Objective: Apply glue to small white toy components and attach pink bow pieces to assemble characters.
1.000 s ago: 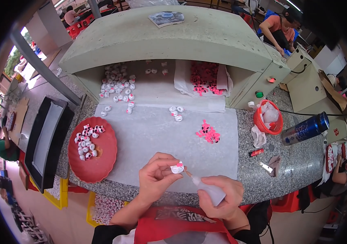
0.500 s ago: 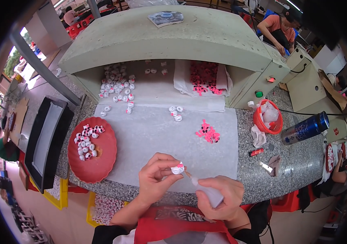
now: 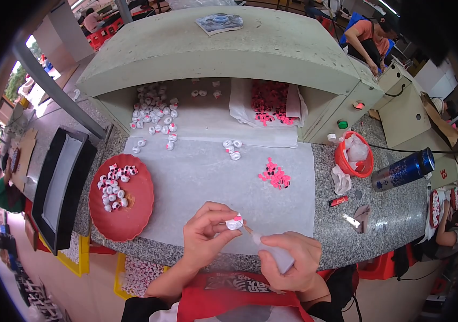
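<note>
Between the thumb and fingers of my left hand (image 3: 206,232) is a small white and pink figure piece (image 3: 233,222). My right hand (image 3: 295,261) is wrapped round a white squeeze bottle (image 3: 278,256), tilted so its thin tip is at the right side of the piece; whether they touch I cannot tell. Both hands are over the near edge of a white paper sheet (image 3: 196,188). Beyond them lie a heap of flat pink pieces (image 3: 275,174) and a small cluster of white pieces (image 3: 232,149).
A red scalloped plate (image 3: 138,216) bearing white pieces stands left, beside a black tray (image 3: 60,188). A pale green metal hood (image 3: 218,56) spans the back, with more pieces beneath. At right are a red basket (image 3: 367,170), a blue bottle (image 3: 403,170) and a red lighter (image 3: 338,201).
Nearly everything stays as it was. My hands, the white piece and the squeeze bottle hold almost the same place; a person at the back right has shifted slightly.
</note>
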A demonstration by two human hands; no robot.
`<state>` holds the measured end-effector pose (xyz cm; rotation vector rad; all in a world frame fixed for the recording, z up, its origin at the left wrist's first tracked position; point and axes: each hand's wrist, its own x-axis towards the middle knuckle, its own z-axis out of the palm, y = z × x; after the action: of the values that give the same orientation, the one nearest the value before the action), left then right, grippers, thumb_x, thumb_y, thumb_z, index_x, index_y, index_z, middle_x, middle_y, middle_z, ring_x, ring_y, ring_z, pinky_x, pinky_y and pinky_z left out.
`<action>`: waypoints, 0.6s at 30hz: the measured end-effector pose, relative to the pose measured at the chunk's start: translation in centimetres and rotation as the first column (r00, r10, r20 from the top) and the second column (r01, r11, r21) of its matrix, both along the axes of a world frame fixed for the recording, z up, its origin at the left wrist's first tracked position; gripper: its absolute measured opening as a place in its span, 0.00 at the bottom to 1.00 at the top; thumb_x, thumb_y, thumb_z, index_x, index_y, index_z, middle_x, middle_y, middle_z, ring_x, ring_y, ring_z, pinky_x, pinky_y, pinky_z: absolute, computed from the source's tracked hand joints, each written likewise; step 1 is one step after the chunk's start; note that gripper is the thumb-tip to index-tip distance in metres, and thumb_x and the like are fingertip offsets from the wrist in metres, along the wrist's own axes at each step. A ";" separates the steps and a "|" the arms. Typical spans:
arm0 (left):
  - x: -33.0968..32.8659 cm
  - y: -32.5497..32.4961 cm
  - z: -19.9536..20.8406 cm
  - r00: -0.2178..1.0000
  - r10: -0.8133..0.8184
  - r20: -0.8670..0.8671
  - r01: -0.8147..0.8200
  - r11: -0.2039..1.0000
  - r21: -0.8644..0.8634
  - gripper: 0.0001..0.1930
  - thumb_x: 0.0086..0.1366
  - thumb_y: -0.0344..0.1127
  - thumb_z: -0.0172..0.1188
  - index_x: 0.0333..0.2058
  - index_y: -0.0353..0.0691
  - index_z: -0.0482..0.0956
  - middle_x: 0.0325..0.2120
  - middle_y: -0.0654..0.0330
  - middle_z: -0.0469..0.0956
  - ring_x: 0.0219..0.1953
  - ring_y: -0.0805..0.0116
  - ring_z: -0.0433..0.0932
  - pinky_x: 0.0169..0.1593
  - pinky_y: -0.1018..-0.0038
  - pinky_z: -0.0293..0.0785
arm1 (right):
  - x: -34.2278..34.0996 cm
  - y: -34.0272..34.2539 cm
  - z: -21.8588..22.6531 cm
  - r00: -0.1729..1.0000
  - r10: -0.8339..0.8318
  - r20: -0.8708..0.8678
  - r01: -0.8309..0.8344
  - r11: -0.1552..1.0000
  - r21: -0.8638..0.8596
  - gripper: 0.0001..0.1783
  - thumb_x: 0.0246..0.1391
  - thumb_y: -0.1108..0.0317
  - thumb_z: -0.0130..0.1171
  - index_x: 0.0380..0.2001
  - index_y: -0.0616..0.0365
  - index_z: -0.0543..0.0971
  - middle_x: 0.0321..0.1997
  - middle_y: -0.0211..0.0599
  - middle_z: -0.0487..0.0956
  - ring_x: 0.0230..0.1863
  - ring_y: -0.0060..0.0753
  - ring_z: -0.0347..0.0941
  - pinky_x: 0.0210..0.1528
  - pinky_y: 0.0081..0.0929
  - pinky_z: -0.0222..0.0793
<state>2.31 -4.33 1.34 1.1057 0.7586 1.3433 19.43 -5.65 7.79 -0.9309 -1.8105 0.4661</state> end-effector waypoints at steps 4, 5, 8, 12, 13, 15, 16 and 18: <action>0.0 0.1 -0.1 1.000 -0.005 0.006 0.005 1.000 -0.004 0.16 0.48 0.11 0.55 0.37 0.29 0.72 0.38 0.54 0.66 0.41 0.63 0.73 0.47 0.72 0.75 | 0.1 -0.1 0.1 1.000 -0.005 0.026 0.006 0.999 -0.036 0.13 0.31 0.78 0.61 0.28 0.63 0.75 0.21 0.37 0.76 0.15 0.32 0.72 0.17 0.21 0.66; 0.0 0.1 -0.1 1.000 -0.007 0.007 0.007 1.000 -0.008 0.16 0.48 0.11 0.55 0.38 0.29 0.72 0.38 0.54 0.66 0.41 0.63 0.73 0.47 0.72 0.75 | 0.2 -0.1 0.1 1.000 -0.006 0.025 0.007 0.999 -0.040 0.13 0.31 0.78 0.61 0.28 0.63 0.75 0.21 0.38 0.76 0.15 0.32 0.71 0.17 0.21 0.66; 0.0 0.1 -0.2 1.000 -0.015 0.007 0.015 1.000 -0.013 0.16 0.48 0.11 0.55 0.38 0.29 0.72 0.38 0.54 0.66 0.42 0.63 0.73 0.47 0.71 0.75 | 0.2 0.0 0.1 1.000 -0.008 0.024 0.009 0.999 -0.046 0.13 0.31 0.78 0.61 0.28 0.63 0.75 0.21 0.38 0.76 0.15 0.33 0.71 0.17 0.21 0.66; 0.1 0.2 -0.2 1.000 -0.015 0.012 0.015 1.000 -0.017 0.17 0.48 0.11 0.55 0.38 0.29 0.72 0.38 0.54 0.66 0.41 0.60 0.74 0.46 0.70 0.75 | 0.5 0.0 0.0 1.000 -0.004 0.002 0.004 0.998 -0.067 0.11 0.34 0.77 0.60 0.28 0.63 0.75 0.21 0.37 0.76 0.16 0.30 0.72 0.17 0.21 0.66; 0.1 0.1 -0.1 1.000 -0.008 0.019 0.009 1.000 -0.019 0.16 0.48 0.12 0.55 0.38 0.29 0.72 0.38 0.54 0.66 0.41 0.59 0.75 0.45 0.69 0.75 | 0.7 -0.2 0.2 0.997 -0.056 -0.057 0.047 0.986 -0.161 0.11 0.34 0.77 0.59 0.28 0.64 0.75 0.20 0.37 0.76 0.16 0.29 0.72 0.18 0.21 0.66; 0.2 0.1 0.0 1.000 -0.003 0.029 0.004 1.000 -0.020 0.16 0.48 0.12 0.55 0.38 0.29 0.72 0.37 0.53 0.67 0.40 0.57 0.75 0.43 0.69 0.76 | 1.3 -0.4 0.6 0.972 -0.180 -0.154 0.117 0.930 -0.349 0.12 0.35 0.75 0.58 0.28 0.65 0.74 0.19 0.37 0.75 0.17 0.29 0.71 0.20 0.20 0.66; 0.1 0.1 0.2 0.998 -0.006 0.068 0.012 0.995 -0.098 0.16 0.49 0.12 0.55 0.38 0.29 0.72 0.38 0.53 0.67 0.40 0.58 0.75 0.44 0.69 0.76 | 1.6 -0.2 0.5 0.972 -0.178 -0.152 0.116 0.930 -0.349 0.12 0.35 0.75 0.58 0.28 0.65 0.74 0.19 0.37 0.75 0.17 0.29 0.71 0.20 0.20 0.66; 0.0 -0.1 0.4 0.989 0.000 0.146 0.038 0.967 -0.254 0.16 0.49 0.13 0.55 0.39 0.29 0.72 0.39 0.53 0.67 0.40 0.60 0.75 0.44 0.70 0.75 | 2.2 0.8 -0.2 0.824 -0.308 -0.475 -0.093 0.755 -0.649 0.12 0.37 0.76 0.56 0.31 0.65 0.74 0.21 0.37 0.75 0.20 0.27 0.72 0.21 0.20 0.68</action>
<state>2.33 -4.42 1.70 0.8004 0.7872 1.2544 21.66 -4.80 7.58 -1.2004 -1.0247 1.2148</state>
